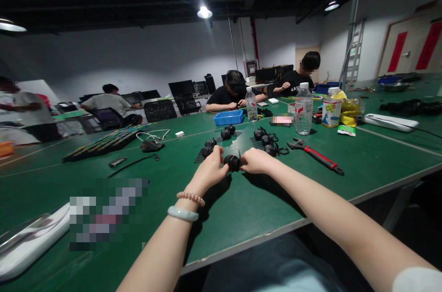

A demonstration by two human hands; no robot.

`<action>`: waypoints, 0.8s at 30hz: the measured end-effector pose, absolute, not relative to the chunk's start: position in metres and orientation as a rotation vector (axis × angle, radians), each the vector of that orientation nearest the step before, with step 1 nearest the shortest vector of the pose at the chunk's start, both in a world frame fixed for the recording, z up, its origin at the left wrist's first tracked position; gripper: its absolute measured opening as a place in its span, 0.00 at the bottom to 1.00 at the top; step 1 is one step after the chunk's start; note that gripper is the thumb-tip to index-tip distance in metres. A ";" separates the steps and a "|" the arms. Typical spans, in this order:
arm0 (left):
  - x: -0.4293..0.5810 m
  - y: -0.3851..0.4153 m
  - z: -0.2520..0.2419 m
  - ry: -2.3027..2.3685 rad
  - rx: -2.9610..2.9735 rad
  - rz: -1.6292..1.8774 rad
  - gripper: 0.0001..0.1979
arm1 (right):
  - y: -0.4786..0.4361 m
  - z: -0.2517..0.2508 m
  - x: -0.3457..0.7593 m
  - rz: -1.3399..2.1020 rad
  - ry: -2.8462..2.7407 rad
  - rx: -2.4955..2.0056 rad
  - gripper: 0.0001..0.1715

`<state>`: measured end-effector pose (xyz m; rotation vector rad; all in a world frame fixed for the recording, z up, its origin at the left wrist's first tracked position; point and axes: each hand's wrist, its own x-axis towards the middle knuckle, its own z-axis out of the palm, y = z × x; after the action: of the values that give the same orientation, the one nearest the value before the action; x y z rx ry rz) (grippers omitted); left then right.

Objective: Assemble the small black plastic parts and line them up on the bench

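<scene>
A black ridged cylindrical plastic fitting [232, 163] is between my hands, low over the green table. My left hand [211, 167] is closed on its left end, with the thumb against it. My right hand [256, 161] has its fingers curled together at the fitting's right end; what is in them, if anything, is hidden. Behind my left hand lie more black fittings [208, 148], and another black fitting [228, 132] stands farther back. Several black parts with rings [265, 140] lie beyond my right hand. An adjustable wrench [319, 156] with a red and black handle rests to the right.
A blue tray [228, 118], a water bottle [303, 110] and a juice bottle [331, 108] stand farther back. Left are a bundle of cables [107, 141], a black cord [134, 163] and a white device [34, 241]. Co-workers [235, 89] sit across the table [241, 218].
</scene>
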<state>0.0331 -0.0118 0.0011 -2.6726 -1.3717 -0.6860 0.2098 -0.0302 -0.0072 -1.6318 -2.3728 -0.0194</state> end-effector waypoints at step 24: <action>0.035 0.001 -0.014 -1.240 -2.971 -0.886 0.25 | 0.009 -0.035 0.226 0.401 -2.169 -1.147 0.43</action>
<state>0.0352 0.0010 -0.0138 -2.9708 -1.2398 -0.8862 0.2255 0.0095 -0.0349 -1.1467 -2.1689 0.4012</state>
